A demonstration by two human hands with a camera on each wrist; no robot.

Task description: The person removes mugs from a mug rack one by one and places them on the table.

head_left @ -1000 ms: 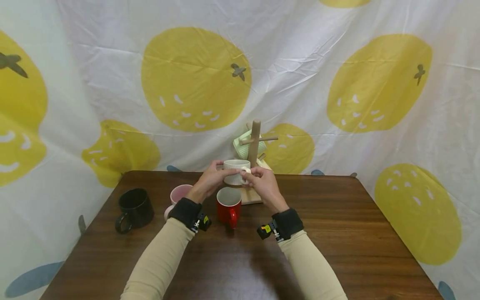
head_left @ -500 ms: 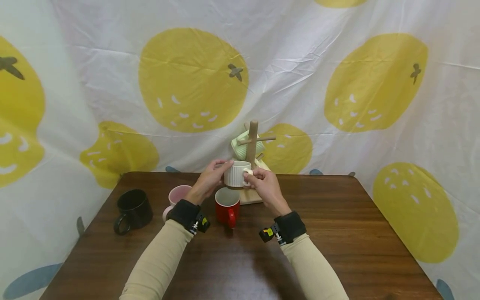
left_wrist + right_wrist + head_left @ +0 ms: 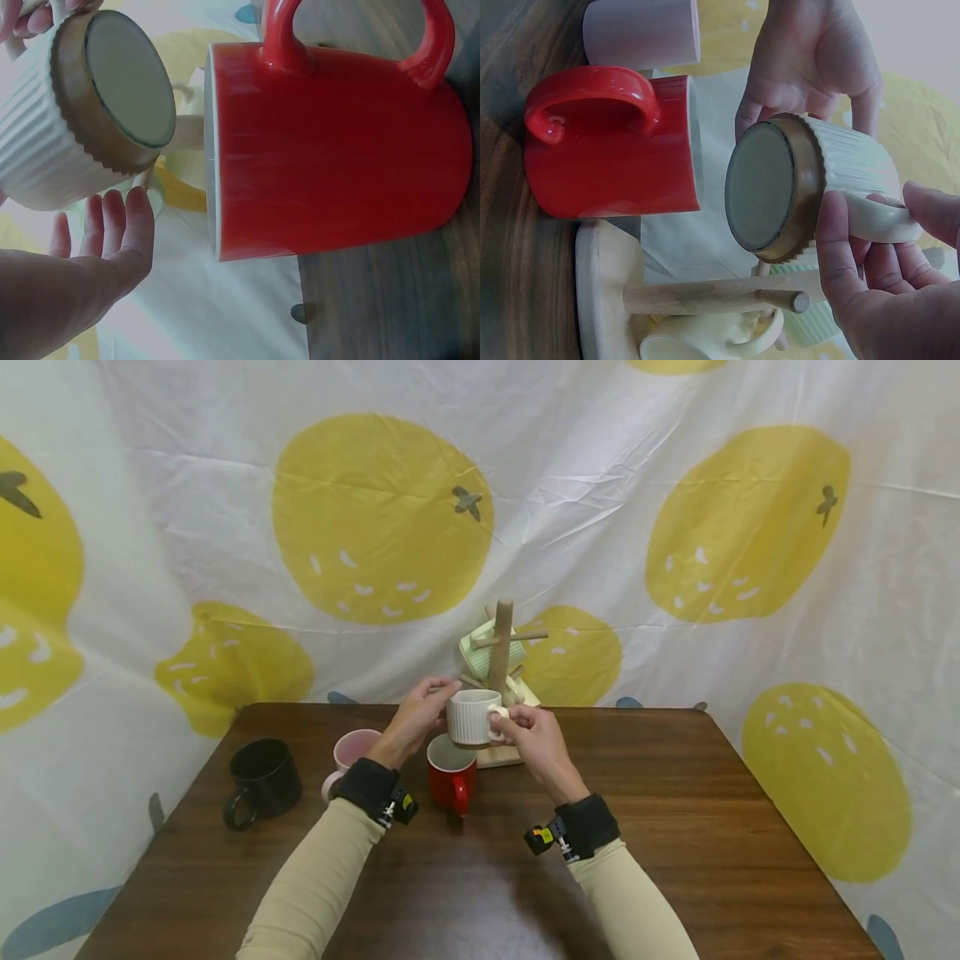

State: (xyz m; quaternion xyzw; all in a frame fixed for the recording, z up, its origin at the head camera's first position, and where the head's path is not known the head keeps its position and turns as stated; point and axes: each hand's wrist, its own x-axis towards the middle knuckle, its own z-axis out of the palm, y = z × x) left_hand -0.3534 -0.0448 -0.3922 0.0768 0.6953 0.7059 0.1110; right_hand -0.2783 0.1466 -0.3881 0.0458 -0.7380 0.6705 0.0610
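My right hand (image 3: 542,747) pinches the handle of a white ribbed mug (image 3: 474,717) with a brown base band. The mug is in the air, its underside facing both wrist cameras. My left hand (image 3: 414,724) is at the mug's other side, its fingers (image 3: 112,225) fairly straight and spread beside the wall; whether they touch it I cannot tell. Just below stands a red mug (image 3: 452,777), upright on the table. Behind the held mug rises a wooden mug tree (image 3: 502,643), with a pale green mug (image 3: 480,647) and a cream mug (image 3: 697,337) on it.
A pink mug (image 3: 356,746) stands on the wooden table (image 3: 675,827) left of the red one, partly behind my left forearm. Farther left is a black mug (image 3: 266,777). A lemon-print cloth (image 3: 562,527) hangs behind the table.
The white mug has come down slightly and nearer, its ribbed side showing more. My right hand has moved a little right and down with it, and the left fingers have loosened from its wall.
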